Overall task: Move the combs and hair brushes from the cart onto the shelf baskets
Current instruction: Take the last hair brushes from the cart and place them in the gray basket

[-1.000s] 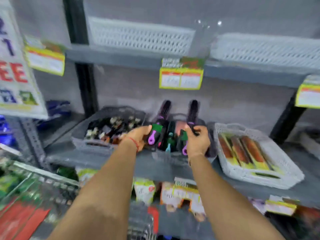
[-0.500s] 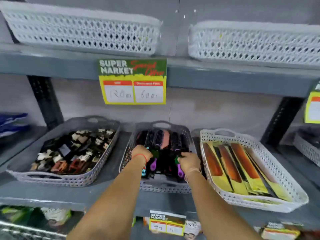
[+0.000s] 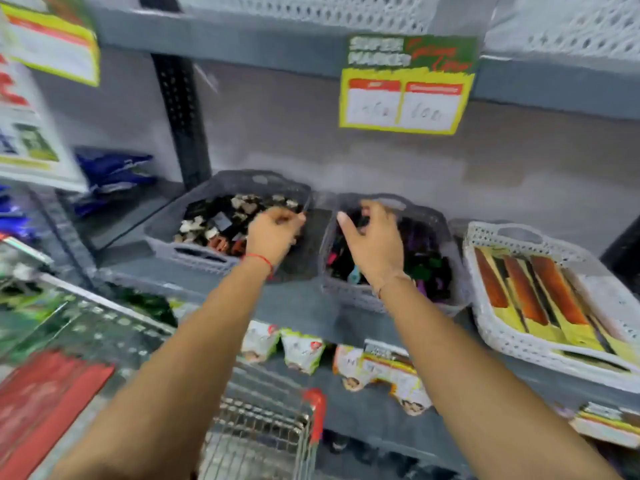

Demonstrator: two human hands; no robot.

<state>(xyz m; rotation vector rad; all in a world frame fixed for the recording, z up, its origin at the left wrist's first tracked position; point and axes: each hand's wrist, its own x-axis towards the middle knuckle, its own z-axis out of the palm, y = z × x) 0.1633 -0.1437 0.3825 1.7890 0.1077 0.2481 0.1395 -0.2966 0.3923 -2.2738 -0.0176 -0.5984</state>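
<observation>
Several hair brushes (image 3: pixel 427 268) with black heads and pink, green and purple handles lie in the middle grey basket (image 3: pixel 450 244) on the shelf. My right hand (image 3: pixel 375 247) hovers over this basket's left half, fingers apart, holding nothing. My left hand (image 3: pixel 273 235) hangs over the gap between that basket and the left grey basket (image 3: pixel 166 237), fingers loosely curled and empty. The wire cart (image 3: pixel 263 427) is below my arms; the view is blurred and I cannot make out its contents.
The left grey basket holds small hair clips (image 3: pixel 214 223). A white basket (image 3: pixel 485 237) at the right holds packaged combs (image 3: pixel 519 292). A yellow price sign (image 3: pixel 403 102) hangs from the upper shelf. Snack packets (image 3: pixel 301 348) line the lower shelf.
Both hands let go of the brushes they were laying in the middle basket and lifted away; the left hand moved left. The view swung down and left, showing the cart again.
</observation>
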